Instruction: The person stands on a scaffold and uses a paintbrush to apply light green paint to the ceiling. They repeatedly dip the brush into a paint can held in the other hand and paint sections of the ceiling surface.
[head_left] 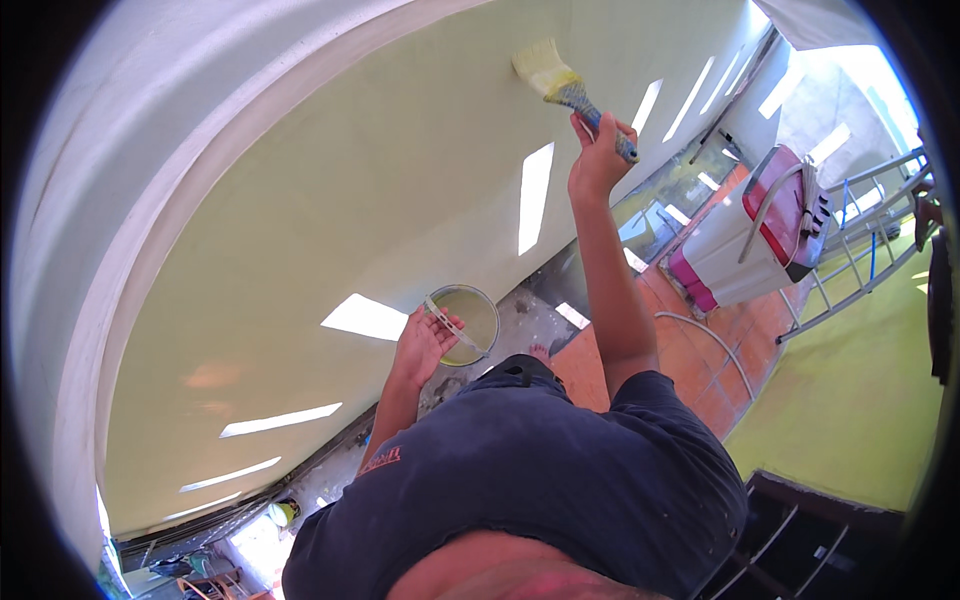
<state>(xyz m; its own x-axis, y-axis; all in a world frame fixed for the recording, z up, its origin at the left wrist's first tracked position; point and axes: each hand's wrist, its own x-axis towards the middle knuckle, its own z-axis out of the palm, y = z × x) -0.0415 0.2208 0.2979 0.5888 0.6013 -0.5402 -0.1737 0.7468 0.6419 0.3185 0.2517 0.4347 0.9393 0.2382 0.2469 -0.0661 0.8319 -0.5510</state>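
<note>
My right hand [600, 165] is closed round the handle of a wide paintbrush [572, 94], raised up and to the right. The brush's pale, yellow-stained bristles are against or very close to the pale yellow-green wall [380, 200]; its handle is spotted with dried paint. Lower down, my left hand [424, 345] has its fingers hooked round the strap handle [440, 315] of a round paint bucket [497, 325]. Yellowish-green paint shows inside the bucket, which is held near the wall in front of my body.
At right, a white and pink washing machine [735, 245] stands on orange floor tiles [690, 365], with a pale hose [725, 345] on the floor. A metal ladder [850, 280] leans beyond it. Bright sunlight patches cross the wall. A white arch edge [130, 270] curves at left.
</note>
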